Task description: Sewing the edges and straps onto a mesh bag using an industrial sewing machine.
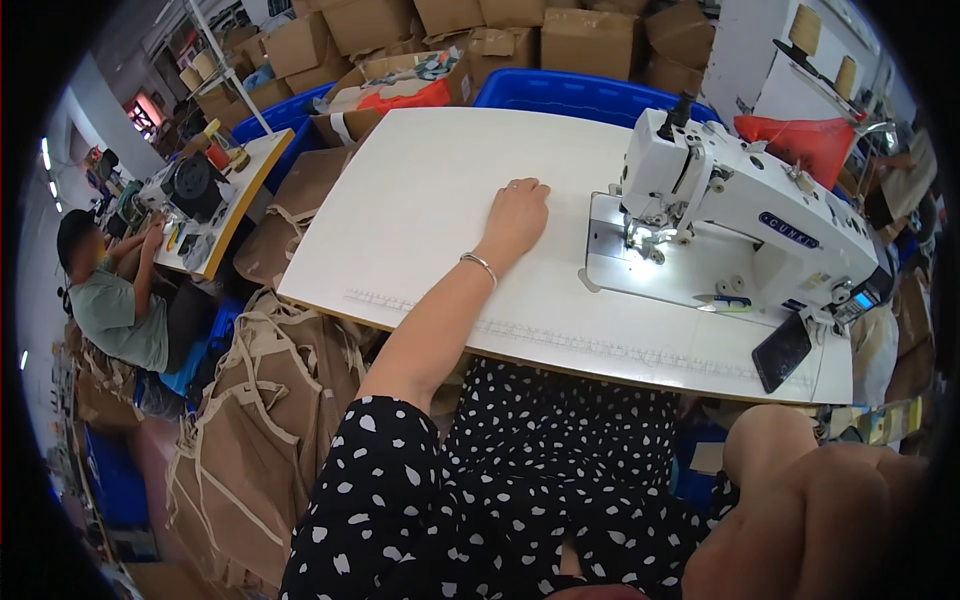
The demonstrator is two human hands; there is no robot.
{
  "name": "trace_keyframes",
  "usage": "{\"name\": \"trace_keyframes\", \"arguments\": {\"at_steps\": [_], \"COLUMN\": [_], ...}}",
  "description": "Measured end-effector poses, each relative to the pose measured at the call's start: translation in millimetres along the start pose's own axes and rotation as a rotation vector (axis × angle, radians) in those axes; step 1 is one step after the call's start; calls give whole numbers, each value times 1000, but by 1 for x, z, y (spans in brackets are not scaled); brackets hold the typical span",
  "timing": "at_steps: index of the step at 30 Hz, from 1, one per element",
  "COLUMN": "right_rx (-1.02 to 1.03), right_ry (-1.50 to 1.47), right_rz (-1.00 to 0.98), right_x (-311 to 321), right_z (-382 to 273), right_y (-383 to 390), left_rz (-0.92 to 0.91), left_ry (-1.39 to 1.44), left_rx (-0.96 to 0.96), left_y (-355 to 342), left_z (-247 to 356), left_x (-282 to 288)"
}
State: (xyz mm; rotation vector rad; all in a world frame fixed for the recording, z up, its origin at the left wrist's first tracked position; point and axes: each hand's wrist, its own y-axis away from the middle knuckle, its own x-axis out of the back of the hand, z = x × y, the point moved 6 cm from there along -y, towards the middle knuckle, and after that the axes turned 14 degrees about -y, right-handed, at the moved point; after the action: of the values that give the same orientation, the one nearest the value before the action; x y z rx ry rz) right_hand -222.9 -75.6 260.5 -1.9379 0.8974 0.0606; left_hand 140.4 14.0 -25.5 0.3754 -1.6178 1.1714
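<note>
My left hand (517, 217) rests palm down on the white sewing table (420, 190), left of the sewing machine (735, 190). Its fingers curl under at the far end, and nothing shows in them. A ring and a silver bangle (480, 268) are on that hand and wrist. My bent right arm (800, 490) fills the lower right corner; the hand itself is out of view. Light shines at the machine's needle, over a bare metal plate (610, 250). No cloth lies under the needle.
Right of the needle lie small thread snips (724, 300) and bobbins (733, 284). A dark phone (782, 352) lies by the front right edge. Brown fabric pieces (255, 430) are heaped left of my lap. Behind the table stands a blue bin (560, 88). A person (125, 310) works at another table.
</note>
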Motion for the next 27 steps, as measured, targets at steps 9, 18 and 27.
{"name": "trace_keyframes", "arguments": {"at_steps": [9,18,27], "right_rx": [-34,-166,-434], "right_ry": [-49,-91,1654], "right_rz": [0,33,-553], "right_x": [-11,12,153], "right_z": [23,59,180], "right_y": [-5,2,52], "left_rz": [-38,21,-75], "left_ry": [12,-7,5], "left_rx": [34,-45,-16], "left_y": [-1,0,92], "left_z": [0,-1,-66], "left_x": [2,-4,36]}}
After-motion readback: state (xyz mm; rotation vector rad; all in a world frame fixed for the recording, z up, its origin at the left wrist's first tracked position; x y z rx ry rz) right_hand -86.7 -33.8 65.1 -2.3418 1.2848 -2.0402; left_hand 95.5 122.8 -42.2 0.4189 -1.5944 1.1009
